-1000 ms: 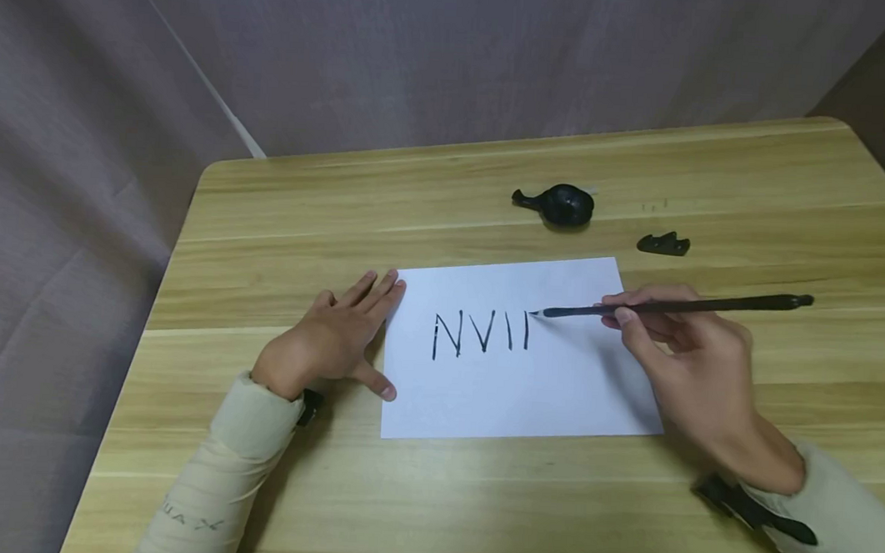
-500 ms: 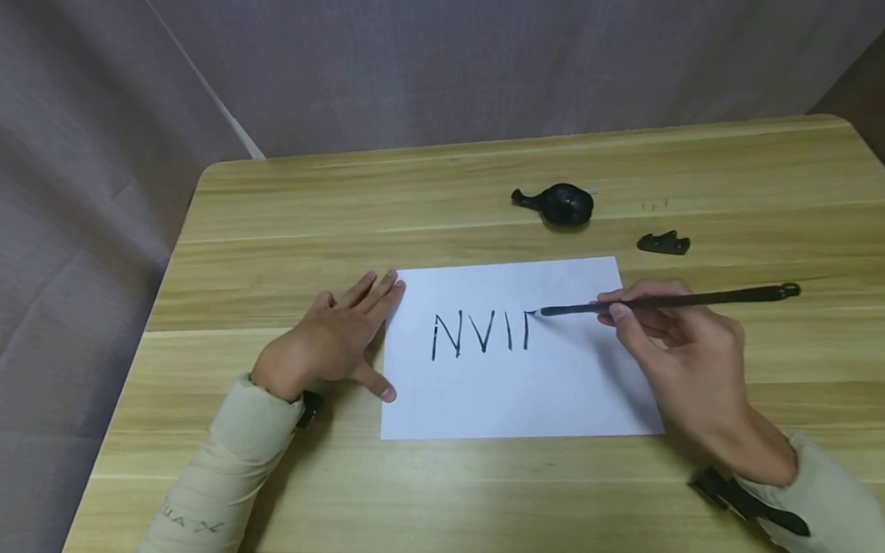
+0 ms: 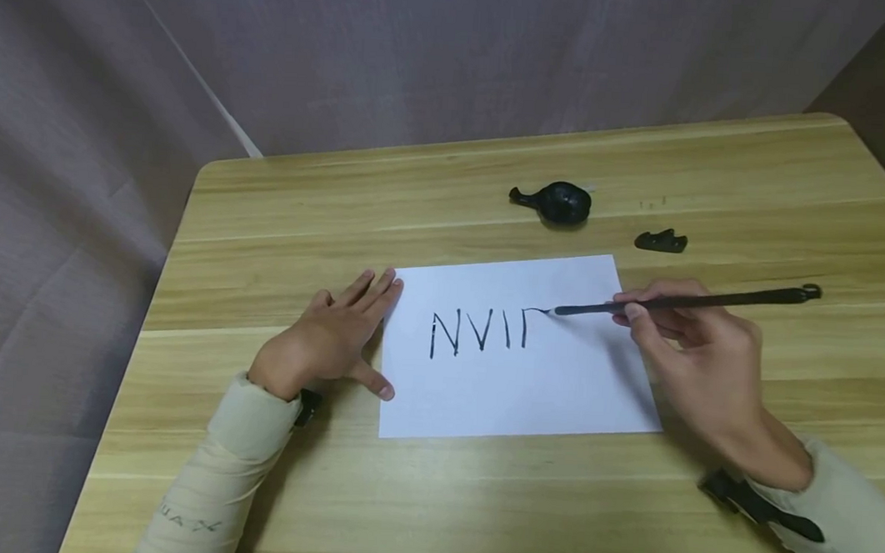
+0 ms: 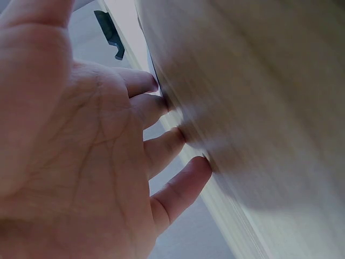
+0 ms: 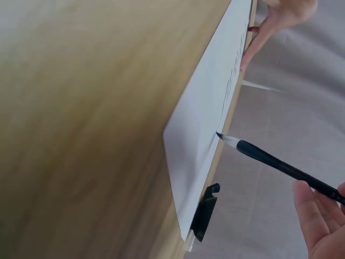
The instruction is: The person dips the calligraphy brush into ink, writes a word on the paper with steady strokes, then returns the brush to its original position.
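Note:
A white sheet of paper lies on the wooden table, bearing black brush strokes that read like "N V I" and an angular stroke. My right hand pinches a dark-handled writing brush between thumb and fingers. In the right wrist view the black-tipped bristles of the brush meet the paper, at the right end of a short horizontal line. My left hand rests at the sheet's left edge, fingers extended and thumb spread. The left wrist view shows its fingertips down on the tabletop.
Behind the paper on the table sits a black gourd-shaped object with a narrow neck. To its right lies a small dark notched piece, like a brush rest. A grey curtain hangs beyond the table's far edge.
My right hand has moved the brush slightly rightward, leaving a short horizontal line from the top of the last upright stroke. My left hand stays at the paper's edge.

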### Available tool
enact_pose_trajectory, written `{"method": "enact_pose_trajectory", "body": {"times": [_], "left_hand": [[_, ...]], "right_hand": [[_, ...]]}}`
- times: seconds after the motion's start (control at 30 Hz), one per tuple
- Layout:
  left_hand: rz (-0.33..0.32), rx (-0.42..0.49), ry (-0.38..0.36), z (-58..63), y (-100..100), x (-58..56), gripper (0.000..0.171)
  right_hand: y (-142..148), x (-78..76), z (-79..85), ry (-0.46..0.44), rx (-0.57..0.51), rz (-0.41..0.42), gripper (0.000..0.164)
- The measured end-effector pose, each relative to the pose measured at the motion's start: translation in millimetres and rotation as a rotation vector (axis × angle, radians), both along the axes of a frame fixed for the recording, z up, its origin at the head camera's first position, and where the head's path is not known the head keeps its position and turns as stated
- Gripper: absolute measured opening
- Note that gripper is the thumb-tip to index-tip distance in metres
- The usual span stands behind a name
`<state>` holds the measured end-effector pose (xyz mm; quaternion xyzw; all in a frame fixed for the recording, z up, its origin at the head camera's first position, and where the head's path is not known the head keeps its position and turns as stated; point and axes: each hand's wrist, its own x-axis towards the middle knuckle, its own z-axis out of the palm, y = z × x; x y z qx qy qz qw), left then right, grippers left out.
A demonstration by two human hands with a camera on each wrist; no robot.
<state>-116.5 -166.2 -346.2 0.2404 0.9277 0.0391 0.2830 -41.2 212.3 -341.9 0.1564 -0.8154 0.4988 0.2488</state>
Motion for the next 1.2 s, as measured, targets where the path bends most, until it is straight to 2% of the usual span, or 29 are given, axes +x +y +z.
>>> {"method": "enact_pose_trajectory", "body": {"times": [0.33,0.73,1.2], "left_hand": [[0.004,-0.009,-0.003,-0.6,0,-1.0,0.152],[-0.003,-0.008,-0.004,-0.9,-1,-2.0,0.151],[-0.011,-0.010,-0.007,0.1,-1,-1.7,0.150]], "right_hand": [[3,10.4,2.5,0.008,0.024,-0.014,0.024],[2,25.6,3.9,0.023,0.056,0.011,0.024],[-12,29.4,3.0,0.033,0.018,0.099,0.027]]}}
